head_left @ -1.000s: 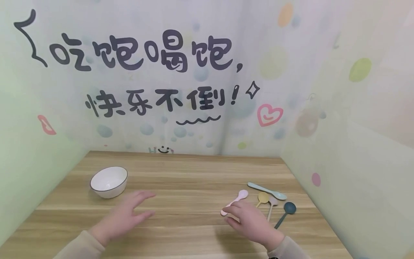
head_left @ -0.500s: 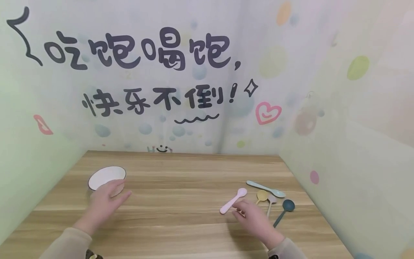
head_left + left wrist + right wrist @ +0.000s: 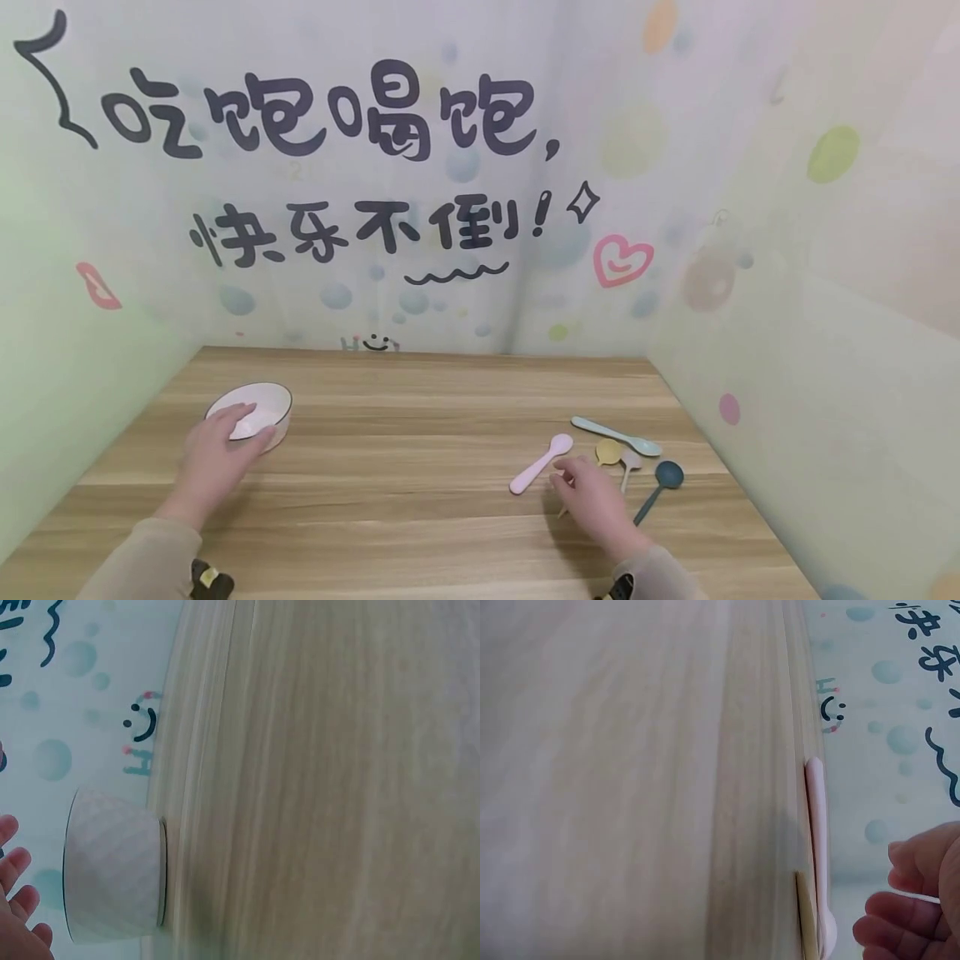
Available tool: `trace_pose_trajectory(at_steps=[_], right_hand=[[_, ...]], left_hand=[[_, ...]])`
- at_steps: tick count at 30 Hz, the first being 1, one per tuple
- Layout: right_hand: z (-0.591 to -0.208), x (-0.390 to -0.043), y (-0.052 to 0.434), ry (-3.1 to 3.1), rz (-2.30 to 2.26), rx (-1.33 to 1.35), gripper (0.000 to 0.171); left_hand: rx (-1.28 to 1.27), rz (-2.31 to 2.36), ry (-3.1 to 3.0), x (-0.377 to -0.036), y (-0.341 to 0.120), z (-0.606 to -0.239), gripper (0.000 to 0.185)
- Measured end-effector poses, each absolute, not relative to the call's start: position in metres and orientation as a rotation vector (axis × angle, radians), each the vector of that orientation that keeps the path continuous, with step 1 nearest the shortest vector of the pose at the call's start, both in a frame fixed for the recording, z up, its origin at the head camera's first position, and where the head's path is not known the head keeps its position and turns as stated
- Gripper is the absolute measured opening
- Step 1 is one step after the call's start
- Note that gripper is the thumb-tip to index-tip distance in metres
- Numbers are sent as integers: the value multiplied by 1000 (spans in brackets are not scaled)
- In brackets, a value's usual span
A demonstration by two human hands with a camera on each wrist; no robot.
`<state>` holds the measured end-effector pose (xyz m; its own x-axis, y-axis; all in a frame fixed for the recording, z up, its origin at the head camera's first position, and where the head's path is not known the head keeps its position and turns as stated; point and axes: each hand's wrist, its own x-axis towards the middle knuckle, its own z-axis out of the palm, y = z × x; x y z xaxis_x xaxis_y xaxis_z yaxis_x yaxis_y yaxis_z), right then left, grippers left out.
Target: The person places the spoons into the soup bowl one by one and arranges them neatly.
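The table point(image 3: 420, 433) carries one white bowl point(image 3: 258, 406) and five spoons: pink point(image 3: 542, 463), light blue point(image 3: 617, 436), yellow point(image 3: 608, 452), beige point(image 3: 628, 467), dark blue point(image 3: 660, 483).

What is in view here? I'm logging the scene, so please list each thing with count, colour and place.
Bowl: one, white with dark rim, table's left side.
Pink spoon: one, lying flat just left of the right hand.
Pale blue spoon: one, farthest back in the spoon group.
Yellow spoon: one, partly hidden by the right hand.
Beige spoon: one, beside the yellow.
Dark blue spoon: one, rightmost.
Table: one, light wood.
Left hand: fingers on the bowl's rim.
Right hand: at the spoons; grip unclear.
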<state>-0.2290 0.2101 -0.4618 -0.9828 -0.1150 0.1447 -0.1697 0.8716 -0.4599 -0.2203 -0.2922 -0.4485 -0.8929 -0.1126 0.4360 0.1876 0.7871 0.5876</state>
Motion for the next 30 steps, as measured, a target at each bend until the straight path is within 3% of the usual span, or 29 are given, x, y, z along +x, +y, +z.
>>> trace_pose_trajectory(at_steps=[8,30], right_hand=[[-463,-247,197,-2962,778,-31,31],[-473,-265,179,-2968,936,-208,43]], left_hand=[[28,-905,-2561,-226,-302,-452,66],[127,-864,-2765,-240,-331,-465,99]])
